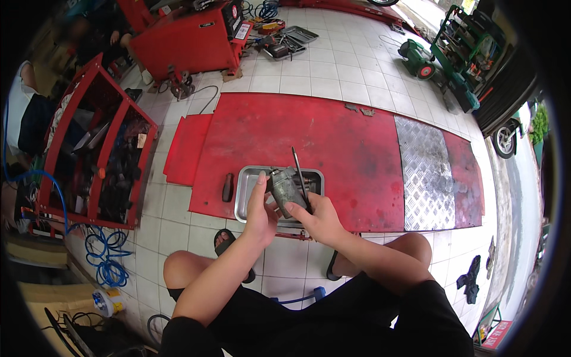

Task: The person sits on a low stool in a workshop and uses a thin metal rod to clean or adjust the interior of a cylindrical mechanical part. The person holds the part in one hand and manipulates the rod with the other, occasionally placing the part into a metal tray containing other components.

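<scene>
Between my hands, over a steel tray [244,190], is a grimy grey metal cylinder [285,189], tilted, with a short fitting at its top end. My left hand [262,214] grips it from the left, thumb raised along its side. My right hand [315,217] has its thumb on the cylinder's lower end and also holds a long screwdriver [296,157], its shaft pointing upward. Small metal parts in the tray are partly hidden behind the cylinder. A dark-handled screwdriver [228,188] lies just left of the tray on the red lift platform [357,166].
A red tool cart [95,149] and coiled blue hose [106,259] are left, near a person [28,119]; another person [116,47] is behind. A red machine [184,44], scattered tools [279,44] and a green wheeled machine [416,59] stand beyond the platform. A motorbike wheel [505,137] is right.
</scene>
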`<state>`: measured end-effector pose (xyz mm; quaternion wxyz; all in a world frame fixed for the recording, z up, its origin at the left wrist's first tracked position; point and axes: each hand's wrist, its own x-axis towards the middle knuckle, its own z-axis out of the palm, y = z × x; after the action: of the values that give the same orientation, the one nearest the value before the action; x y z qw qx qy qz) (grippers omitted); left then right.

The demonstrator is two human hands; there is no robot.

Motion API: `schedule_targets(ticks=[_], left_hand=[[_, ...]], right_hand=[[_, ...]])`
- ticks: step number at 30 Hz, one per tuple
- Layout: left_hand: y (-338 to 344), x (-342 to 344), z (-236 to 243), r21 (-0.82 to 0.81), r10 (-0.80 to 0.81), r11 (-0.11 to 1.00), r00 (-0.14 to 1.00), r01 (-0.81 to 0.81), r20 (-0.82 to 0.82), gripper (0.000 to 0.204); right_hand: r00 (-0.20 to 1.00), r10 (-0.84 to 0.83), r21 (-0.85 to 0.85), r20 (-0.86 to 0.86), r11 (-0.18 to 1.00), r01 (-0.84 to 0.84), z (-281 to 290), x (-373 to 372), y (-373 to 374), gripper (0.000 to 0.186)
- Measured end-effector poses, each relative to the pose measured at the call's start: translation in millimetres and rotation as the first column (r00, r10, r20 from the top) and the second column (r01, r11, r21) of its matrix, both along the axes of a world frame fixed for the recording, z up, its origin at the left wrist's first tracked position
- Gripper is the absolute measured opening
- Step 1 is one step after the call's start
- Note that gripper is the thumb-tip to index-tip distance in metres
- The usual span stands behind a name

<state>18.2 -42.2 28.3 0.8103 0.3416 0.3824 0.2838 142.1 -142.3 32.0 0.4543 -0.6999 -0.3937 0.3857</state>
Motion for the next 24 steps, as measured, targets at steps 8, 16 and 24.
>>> schedule_targets(ticks=[8, 16, 24], left_hand=[[13, -18, -3, -0.515, 0.164, 0.852, 0.983, -0.099, 0.082, 0.054], [27, -34, 1, -0.475, 0.272, 0.854, 0.961, -0.212, 0.06, 0.046], [30, -31, 4, -0.493, 0.276, 0.846, 0.958, -0.2, 0.084, 0.049]], right_hand=[[0.87, 0.136, 0.146, 0.475, 0.962, -0.23, 31, -20, 0, 0.064], [0.891, 0.36, 0.035, 0.276, 0.923, -0.384, 26, -11, -10, 0.017], [0.906, 0.302, 0.127, 0.297, 0.928, -0.351, 16, -17, -16, 0.02]])
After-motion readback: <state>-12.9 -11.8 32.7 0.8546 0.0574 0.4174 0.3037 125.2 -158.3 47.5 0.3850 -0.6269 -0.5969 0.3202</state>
